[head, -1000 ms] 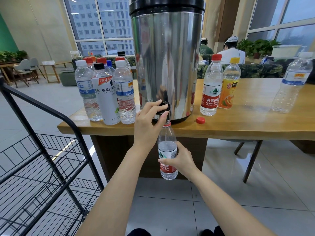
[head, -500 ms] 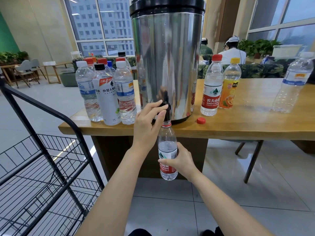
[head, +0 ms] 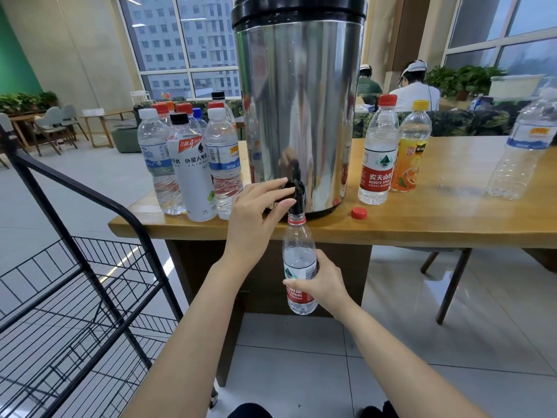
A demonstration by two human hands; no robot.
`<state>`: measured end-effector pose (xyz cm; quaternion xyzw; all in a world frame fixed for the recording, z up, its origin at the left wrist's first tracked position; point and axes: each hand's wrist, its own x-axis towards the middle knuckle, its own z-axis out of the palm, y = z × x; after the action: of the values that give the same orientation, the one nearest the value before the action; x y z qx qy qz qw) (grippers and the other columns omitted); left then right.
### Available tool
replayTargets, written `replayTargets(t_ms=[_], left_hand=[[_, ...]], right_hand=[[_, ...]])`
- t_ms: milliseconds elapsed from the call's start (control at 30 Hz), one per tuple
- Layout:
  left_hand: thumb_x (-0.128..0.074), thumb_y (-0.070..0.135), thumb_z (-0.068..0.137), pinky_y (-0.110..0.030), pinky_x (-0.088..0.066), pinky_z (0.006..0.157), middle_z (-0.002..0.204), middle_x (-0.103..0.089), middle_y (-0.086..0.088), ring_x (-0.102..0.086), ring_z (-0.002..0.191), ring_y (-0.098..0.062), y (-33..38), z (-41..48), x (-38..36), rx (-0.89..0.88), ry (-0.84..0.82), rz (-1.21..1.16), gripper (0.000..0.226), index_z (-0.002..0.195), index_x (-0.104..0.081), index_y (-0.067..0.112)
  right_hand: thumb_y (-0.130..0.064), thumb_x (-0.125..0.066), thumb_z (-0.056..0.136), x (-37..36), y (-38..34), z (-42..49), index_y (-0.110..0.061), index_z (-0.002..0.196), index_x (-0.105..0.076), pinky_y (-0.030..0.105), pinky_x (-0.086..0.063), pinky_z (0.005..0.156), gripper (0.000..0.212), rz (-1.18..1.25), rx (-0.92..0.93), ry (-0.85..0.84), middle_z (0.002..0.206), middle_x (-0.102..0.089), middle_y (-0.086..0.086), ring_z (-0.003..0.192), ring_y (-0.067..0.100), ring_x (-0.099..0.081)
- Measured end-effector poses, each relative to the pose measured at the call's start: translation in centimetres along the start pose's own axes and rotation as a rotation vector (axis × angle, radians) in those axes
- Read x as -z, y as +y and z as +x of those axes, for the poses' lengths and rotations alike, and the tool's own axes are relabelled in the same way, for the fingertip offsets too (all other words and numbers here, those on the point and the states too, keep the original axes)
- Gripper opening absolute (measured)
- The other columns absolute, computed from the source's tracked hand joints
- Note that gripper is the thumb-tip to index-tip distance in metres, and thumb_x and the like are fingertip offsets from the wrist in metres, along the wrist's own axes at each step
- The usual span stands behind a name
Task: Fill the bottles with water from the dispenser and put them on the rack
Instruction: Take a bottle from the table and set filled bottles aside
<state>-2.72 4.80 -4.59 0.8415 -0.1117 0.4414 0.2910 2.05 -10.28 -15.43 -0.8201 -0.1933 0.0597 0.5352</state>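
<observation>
Clear uncapped bottle (head: 298, 251), red-white label, part-filled, your right hand (head: 324, 285) gripping it, your left hand (head: 259, 212) pinching tap (head: 297, 202)

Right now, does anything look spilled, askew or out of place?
Only a loose red cap lies on the table beside the dispenser, probably from the open bottle held under the tap. Other bottles stand upright; no clear spill.

We see a wooden table (head: 452, 212) on grey floor tiles (head: 301, 372). Behind it: a seated person in white (head: 414, 95), another in green (head: 367, 86), potted plants (head: 464, 79). Far left: chairs (head: 57, 120), a side table (head: 102, 116). Windows (head: 187, 40) face a tower block.
</observation>
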Motion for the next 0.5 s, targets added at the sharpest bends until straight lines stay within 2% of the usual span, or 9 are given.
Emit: replayTargets(t_ms=[267,500], left_hand=[[-0.054,0.038,0.092,-0.035,-0.045,0.100,0.125,-0.067,-0.002,-0.052,0.118,-0.006,0.13,0.19,0.28,-0.012,-0.016,0.020,0.038,0.117,-0.070,0.015],[-0.055,0.037,0.092,-0.046,-0.048,0.099,0.125,-0.066,-0.002,-0.055,0.119,-0.013,0.27,0.02,0.15,0.007,-0.007,0.009,0.037,0.117,-0.070,0.015]], right_hand=[[-0.027,-0.086,0.070,-0.06,-0.23,-0.27,-0.021,0.133,-0.044,0.027,-0.047,0.094,0.076,0.029,-0.006,-0.010,0.132,-0.057,-0.002,0.123,0.017,-0.054],[-0.028,-0.086,0.070,0.06,-0.33,-0.40,-0.020,0.133,-0.044,0.031,-0.047,0.097,0.077,0.011,-0.013,-0.010,0.135,-0.056,-0.001,0.125,0.018,-0.053]])
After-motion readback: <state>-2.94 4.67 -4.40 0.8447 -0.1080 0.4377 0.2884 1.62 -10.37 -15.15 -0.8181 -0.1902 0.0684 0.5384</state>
